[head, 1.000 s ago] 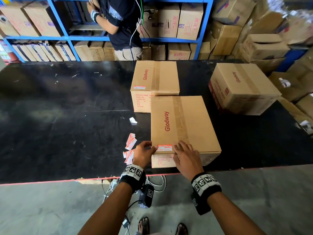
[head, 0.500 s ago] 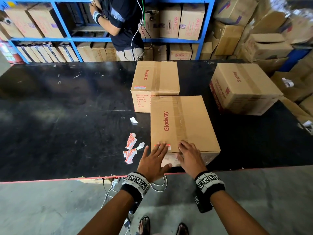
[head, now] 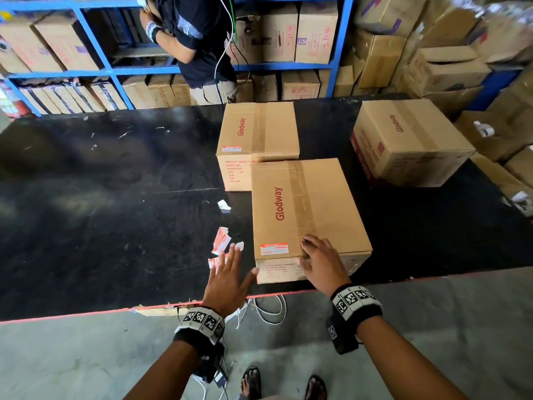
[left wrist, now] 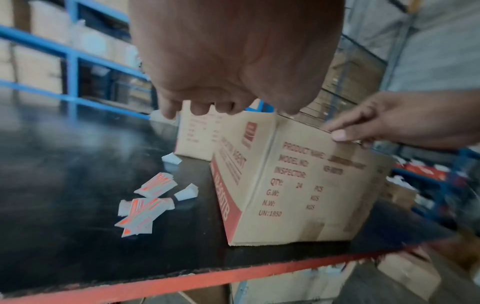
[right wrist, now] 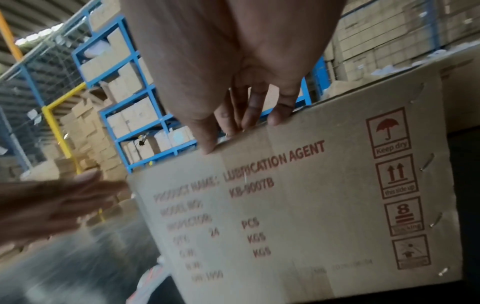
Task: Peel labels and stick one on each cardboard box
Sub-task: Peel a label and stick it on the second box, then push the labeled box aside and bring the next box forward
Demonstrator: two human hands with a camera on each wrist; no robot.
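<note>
The near Glodway cardboard box [head: 305,209] stands at the front edge of the black table [head: 101,197], with a red-and-white label [head: 274,248] stuck on its near left top corner. My right hand [head: 320,259] rests flat on the box's near top edge [right wrist: 285,123], fingers straight. My left hand [head: 227,272] hovers with spread fingers over the loose labels [head: 220,246] left of the box [left wrist: 298,185], holding nothing. These labels [left wrist: 148,203] lie in a small heap. A second box [head: 259,131] behind carries a label [head: 231,148]. A third box [head: 409,140] stands at the right.
A person in a dark shirt [head: 196,39] stands behind the table at blue shelves [head: 95,72] full of cartons. More cartons [head: 450,64] are piled at the right. White scraps [head: 224,204] lie on the table. Cables [head: 271,310] hang under its red front edge.
My left hand has left the box's near corner and moved left over the loose labels, fingers spread. The stuck label now shows uncovered. My right hand stays on the box edge.
</note>
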